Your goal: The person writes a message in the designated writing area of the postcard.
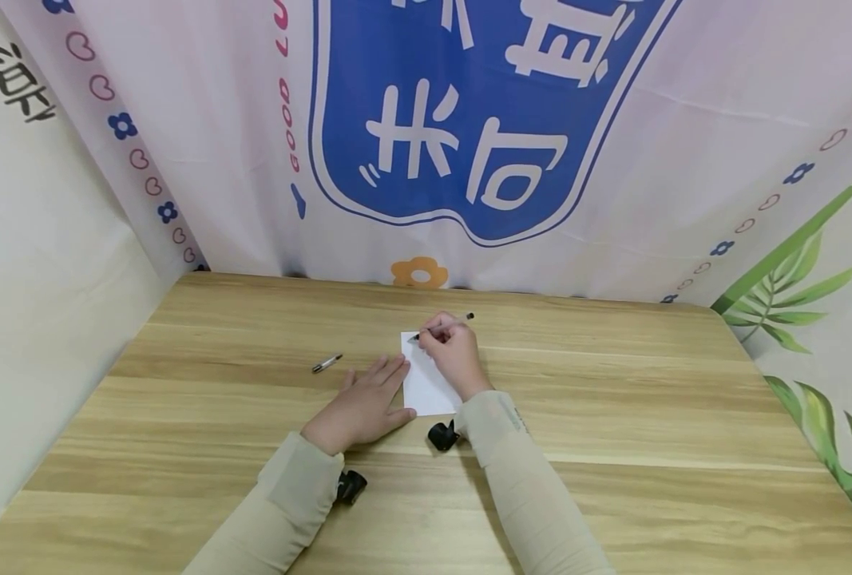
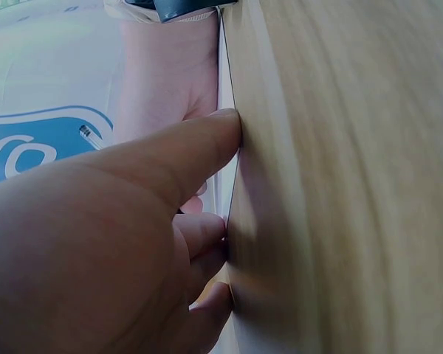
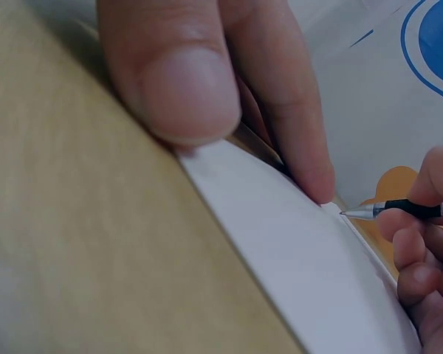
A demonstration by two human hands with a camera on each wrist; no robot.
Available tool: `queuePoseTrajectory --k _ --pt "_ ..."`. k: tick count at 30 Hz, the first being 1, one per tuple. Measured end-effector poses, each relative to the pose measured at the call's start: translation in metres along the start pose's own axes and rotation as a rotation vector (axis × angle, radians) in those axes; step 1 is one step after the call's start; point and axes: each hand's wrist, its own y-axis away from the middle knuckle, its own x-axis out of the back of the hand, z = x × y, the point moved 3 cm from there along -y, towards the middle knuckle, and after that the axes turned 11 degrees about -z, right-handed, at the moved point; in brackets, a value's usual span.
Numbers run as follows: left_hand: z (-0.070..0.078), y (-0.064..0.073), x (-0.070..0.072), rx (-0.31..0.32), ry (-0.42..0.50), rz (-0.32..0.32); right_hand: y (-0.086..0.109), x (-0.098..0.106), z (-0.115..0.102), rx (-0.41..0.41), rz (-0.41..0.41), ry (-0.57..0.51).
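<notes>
Paper [image 1: 426, 385] first: where does it lie?

Flat on the worktop [image 1: 648, 415], right beside the left hand's fingers and partly beneath the right hand [image 1: 456, 353]. It's a small white sheet.

What are the left fingers doing?

The left hand [image 1: 364, 399] rests nearly straight, with its thumb spread away from the other fingers. The thumb touches the sheet's near left corner, and the fingertips meet its left edge farther up.

And the right ones?

Together, pinching a pen [image 1: 454, 323]. Its dark end sticks out to the right, above the knuckles, while the metal point slants out to the left of the fingertips, at the far-left part of the sheet. I can't tell whether the point actually touches.

Anything else close by?

A short, slim pen-like object [image 1: 327, 363] lies on the wood to the left of the left fingertips, near but apart. One black device [image 1: 443, 437] is behind the right fingers at the cuff; another black device [image 1: 351, 486] is behind the left fingers, by that sleeve [image 1: 289, 495].
</notes>
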Motion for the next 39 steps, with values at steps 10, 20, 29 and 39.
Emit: queuePoseTrajectory --k 10,20,29,39 --pt "-0.0017 -0.0007 -0.0021 0.006 -0.007 0.009 0.0002 0.0011 -0.0019 -0.003 0.000 0.048" --pt "-0.0026 -0.0010 -0.0021 0.010 -0.012 0.006 -0.0008 0.0007 -0.0008 -0.011 -0.001 0.047" --pt "-0.0025 -0.0009 -0.0008 0.009 -0.013 0.003 -0.0006 0.0020 -0.0032 -0.005 0.014 0.051" --pt "0.0001 0.0006 0.0001 0.007 -0.009 0.002 0.0008 0.0024 -0.0006 -0.020 0.025 0.012"
